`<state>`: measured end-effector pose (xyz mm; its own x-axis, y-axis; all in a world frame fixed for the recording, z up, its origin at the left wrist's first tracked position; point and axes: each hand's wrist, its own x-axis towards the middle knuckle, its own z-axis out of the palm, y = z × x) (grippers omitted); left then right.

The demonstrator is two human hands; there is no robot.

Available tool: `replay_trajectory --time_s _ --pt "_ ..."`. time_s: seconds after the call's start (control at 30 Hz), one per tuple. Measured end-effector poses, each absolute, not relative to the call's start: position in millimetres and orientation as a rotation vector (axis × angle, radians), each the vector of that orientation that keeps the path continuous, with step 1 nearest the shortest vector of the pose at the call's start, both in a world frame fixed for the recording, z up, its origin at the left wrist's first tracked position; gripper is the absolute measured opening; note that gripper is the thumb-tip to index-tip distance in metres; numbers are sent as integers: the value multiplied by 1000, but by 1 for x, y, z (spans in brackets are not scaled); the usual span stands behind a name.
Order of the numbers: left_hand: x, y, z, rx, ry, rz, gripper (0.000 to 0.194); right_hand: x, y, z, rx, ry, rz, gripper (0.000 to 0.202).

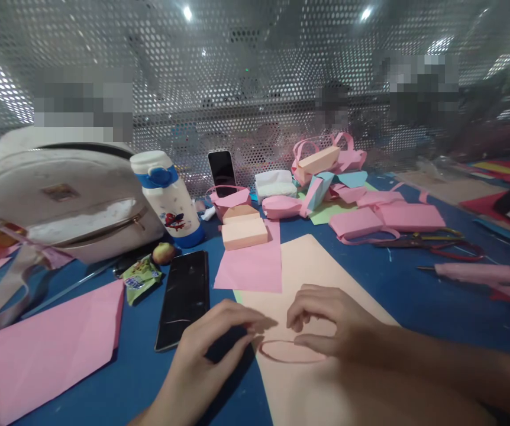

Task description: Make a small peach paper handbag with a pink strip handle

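A peach paper sheet (312, 266) lies before me, with a thin oval loop of paper strip (273, 358) on it. My left hand (217, 346) hovers at the sheet's left edge, just beyond the loop's left end. Its fingers stretch to the right with the thumb apart, and nothing shows between them. Over the sheet, my right hand (339, 322) has bent fingers and a thumb at the loop's right side; a gap separates thumb and fingers. Whether that thumb touches the loop I cannot tell. Beyond the hands, a pink sheet (246, 275) overlaps the peach one.
Left of the sheets lie a black phone (184, 296), a green snack packet (139, 278) and pink paper (60, 337). Behind stand a white bottle (168, 201) and a backpack (73, 195). Folded paper pieces (357, 219) and scissors (432, 239) are on the right.
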<state>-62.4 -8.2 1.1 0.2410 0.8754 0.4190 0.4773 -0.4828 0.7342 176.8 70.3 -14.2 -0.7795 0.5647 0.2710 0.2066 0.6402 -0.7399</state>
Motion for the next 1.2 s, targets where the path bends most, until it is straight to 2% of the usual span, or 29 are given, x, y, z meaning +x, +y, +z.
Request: replay_trajectory --time_s 0.2,0.4,0.67,0.87,1.0,1.2 --pt "-62 -13 3 2064 1157 1163 23 176 70 -14 -525 -2457 828 8" --pt "-64 -12 1 2055 1200 1130 17 175 72 -17 -594 -2315 1000 8" --pt "-62 -11 -4 2172 1258 883 13 178 73 -14 -792 -2109 1204 4" --pt "-49 -7 -1 2026 1456 801 24 175 72 -12 -676 -2146 1094 4" --pt "-37 -8 0 1928 1545 746 19 176 71 -16 -595 -2170 1047 3" --pt "-33 -7 -1 1900 1462 881 8 178 70 -17 -543 -2208 1029 5"
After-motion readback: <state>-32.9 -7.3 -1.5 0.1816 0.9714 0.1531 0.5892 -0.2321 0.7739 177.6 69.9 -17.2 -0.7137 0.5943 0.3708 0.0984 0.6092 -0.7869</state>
